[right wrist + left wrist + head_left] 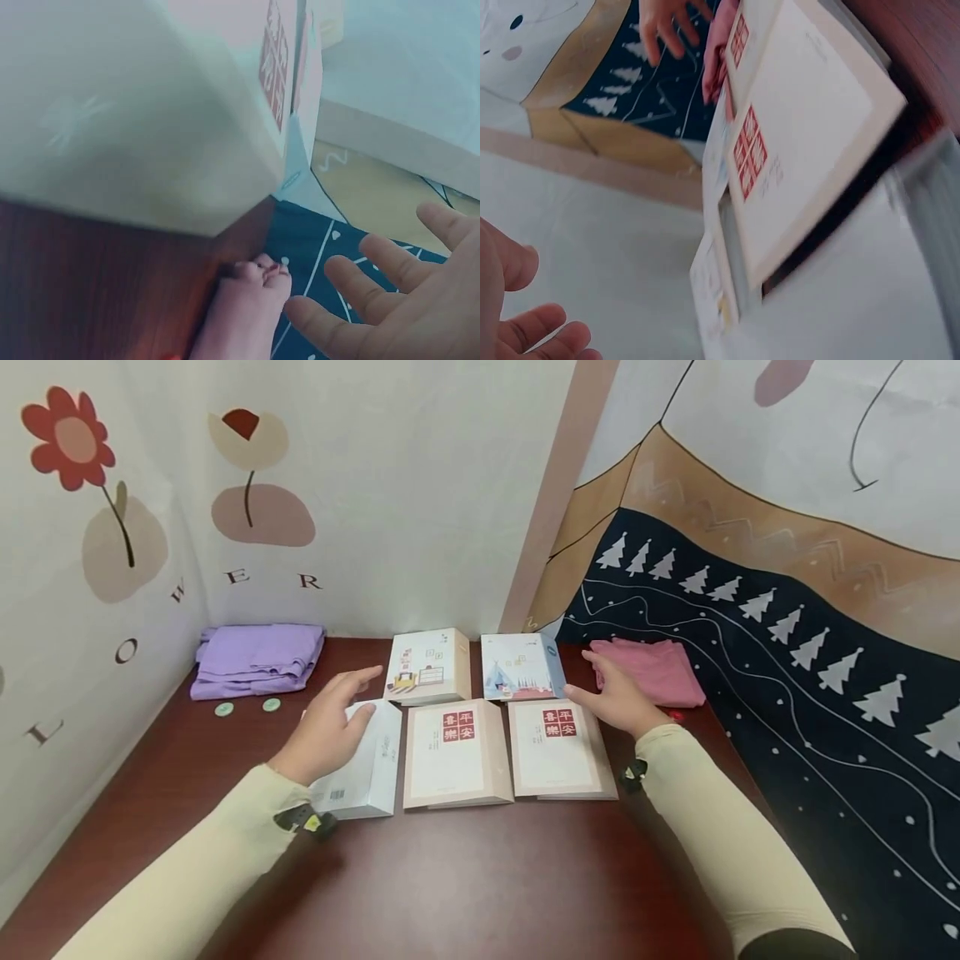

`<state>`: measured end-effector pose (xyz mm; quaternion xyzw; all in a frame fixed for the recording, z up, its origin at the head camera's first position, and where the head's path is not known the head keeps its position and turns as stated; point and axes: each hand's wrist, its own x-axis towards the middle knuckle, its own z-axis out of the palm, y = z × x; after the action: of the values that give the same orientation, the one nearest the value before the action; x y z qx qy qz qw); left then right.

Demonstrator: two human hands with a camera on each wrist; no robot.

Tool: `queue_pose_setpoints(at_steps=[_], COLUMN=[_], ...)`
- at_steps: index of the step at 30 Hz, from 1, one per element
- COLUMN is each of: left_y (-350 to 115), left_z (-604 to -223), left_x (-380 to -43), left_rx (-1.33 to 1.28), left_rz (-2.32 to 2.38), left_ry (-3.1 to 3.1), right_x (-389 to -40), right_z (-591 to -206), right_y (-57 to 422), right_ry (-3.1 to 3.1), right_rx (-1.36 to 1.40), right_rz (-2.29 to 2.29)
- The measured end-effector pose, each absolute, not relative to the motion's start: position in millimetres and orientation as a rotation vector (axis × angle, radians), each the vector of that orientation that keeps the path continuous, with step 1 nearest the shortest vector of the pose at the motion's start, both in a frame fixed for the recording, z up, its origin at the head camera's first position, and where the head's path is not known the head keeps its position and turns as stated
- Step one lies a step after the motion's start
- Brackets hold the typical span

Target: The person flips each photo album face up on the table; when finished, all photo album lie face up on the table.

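Note:
Several thick, book-like blocks lie in two rows on the dark red table. In front are a plain pale one (378,768) with a barcode, a cream one (442,768) with a red square print, and a matching cream one (558,764). Behind them are a white one (420,668) with a room drawing and another (517,664) with a tent drawing. My left hand (322,731), fingers apart, is over the pale block and covers part of it; contact is unclear. My right hand (618,697), fingers spread, is beside the right-hand blocks, partly in front of the pink cloth (660,672).
A folded purple cloth (258,660) lies at the back left, with two small green discs (223,709) before it. A small red thing (677,717) is near the pink cloth. Printed fabric (397,527) hangs behind the table, and a dark tree-patterned part (750,652) borders the right.

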<state>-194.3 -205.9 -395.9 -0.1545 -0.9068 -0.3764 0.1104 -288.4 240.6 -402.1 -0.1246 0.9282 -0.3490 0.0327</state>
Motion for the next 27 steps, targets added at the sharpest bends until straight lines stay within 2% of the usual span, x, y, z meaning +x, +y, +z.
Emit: queue_pose_setpoints(at_steps=[17, 27], left_y=[-117, -72], left_z=[-408, -419], left_x=[-261, -299], left_rx=[-0.318, -0.234], left_rz=[-1.679, -1.791], left_ry=[-2.676, -2.791], right_x=[-329, -346], right_z=[-410, -416], right_y=[219, 219], right_ry=[2.69, 2.629], right_rx=[-0.214, -0.153], right_rz=[-1.036, -1.079])
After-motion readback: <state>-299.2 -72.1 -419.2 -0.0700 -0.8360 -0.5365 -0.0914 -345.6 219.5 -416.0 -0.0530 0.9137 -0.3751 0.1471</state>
